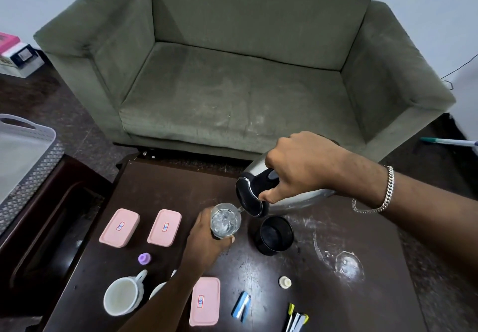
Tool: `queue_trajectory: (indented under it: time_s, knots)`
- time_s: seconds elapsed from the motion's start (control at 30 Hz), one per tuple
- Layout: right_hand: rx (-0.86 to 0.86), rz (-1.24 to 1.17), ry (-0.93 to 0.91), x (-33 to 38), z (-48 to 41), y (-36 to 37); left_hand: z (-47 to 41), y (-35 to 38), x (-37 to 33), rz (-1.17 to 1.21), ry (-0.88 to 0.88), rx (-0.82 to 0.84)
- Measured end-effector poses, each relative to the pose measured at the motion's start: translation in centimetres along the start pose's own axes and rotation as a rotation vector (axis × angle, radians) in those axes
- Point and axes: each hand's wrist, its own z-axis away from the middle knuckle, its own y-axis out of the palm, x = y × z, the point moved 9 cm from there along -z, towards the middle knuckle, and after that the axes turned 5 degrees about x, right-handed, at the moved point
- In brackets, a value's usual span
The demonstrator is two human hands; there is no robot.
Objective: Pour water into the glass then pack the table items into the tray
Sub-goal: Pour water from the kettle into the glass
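**Head view: water goes into the glass while the tray waits off to the side**

Fingers of the right hand (pixel 302 166) are clenched around the dark handle of a steel flask (pixel 258 192), the thumb pressed near the black pouring head, probably to control the tilt. The flask lies tipped toward the left so its spout sits just over the rim of the glass (pixel 225 221), and a thin stream runs in. The left hand (pixel 207 243) wraps the glass from the near side, fingers closed around its lower wall, likely to steady it against the stream; water and bubbles show inside it.

Just right of the glass stands the flask's black cap (pixel 274 234), mouth up, set near for closing afterwards. On the dark table (pixel 181 184) three pink lidded boxes (pixel 119 227), a white cup (pixel 123 296), a small purple stopper (pixel 144 258) and some staplers near the front edge lie spread apart, all untouched. The grey tray (pixel 33 155) rests on a lower surface to the far left, well apart from the items, so packing has not begun.
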Motion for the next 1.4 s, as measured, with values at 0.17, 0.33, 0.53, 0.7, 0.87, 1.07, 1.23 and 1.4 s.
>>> queue_trajectory:
  time_s: [0.17,0.33,0.53,0.7,0.87,1.07,1.23,1.4]
  knots:
    - [0.003,-0.013,0.004,-0.1,0.1,0.3,0.1,0.1,0.0,0.008,-0.027,0.007]
    - [0.006,-0.024,0.013,-0.3,0.0,0.7,0.1,0.1,0.0,0.01,-0.028,0.002]
    - [0.009,-0.065,0.033,-0.9,-0.1,1.3,0.0,0.1,-0.1,0.026,-0.032,0.017]
    - [-0.033,-0.144,0.057,-1.7,0.2,1.7,-0.1,0.1,0.0,0.027,-0.06,0.056]
    - [-0.075,-0.252,0.111,-2.8,1.1,1.6,-0.4,-0.2,-0.1,0.061,-0.087,0.111]
    - [-0.13,-0.461,0.177,-4.6,2.7,1.4,0.0,-2.2,-1.3,0.029,-0.023,0.14]
    - [-0.174,-0.666,0.218,-6.0,4.4,1.5,-0.2,-3.4,-4.8,0.045,0.068,0.151]
    - [-0.249,-0.857,0.264,-7.1,5.6,1.7,-0.7,-3.9,-8.3,0.124,0.141,0.166]
